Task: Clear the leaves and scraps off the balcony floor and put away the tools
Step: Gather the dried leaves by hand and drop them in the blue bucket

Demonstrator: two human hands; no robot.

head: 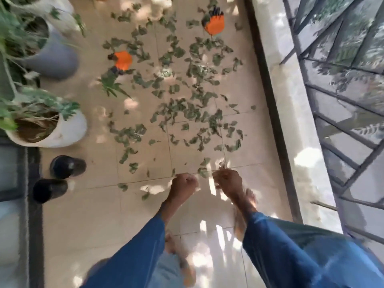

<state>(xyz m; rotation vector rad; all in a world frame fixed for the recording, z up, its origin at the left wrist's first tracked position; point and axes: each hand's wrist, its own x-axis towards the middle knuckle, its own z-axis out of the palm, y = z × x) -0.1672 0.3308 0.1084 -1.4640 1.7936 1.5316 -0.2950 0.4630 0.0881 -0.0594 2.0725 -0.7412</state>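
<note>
Leaves [182, 113] litter the floor [83, 204] just beyond both hands' curled fingers [188, 180].

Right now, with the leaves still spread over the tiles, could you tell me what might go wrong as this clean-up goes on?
1. Both hands, left hand and right hand, are bare and closed; stems could scratch them, while the orange gloves lie unused.
2. Bare feet on glossy tiles with scattered leaves might slip.
3. The two dark pots lying nearby could be kicked.
</note>
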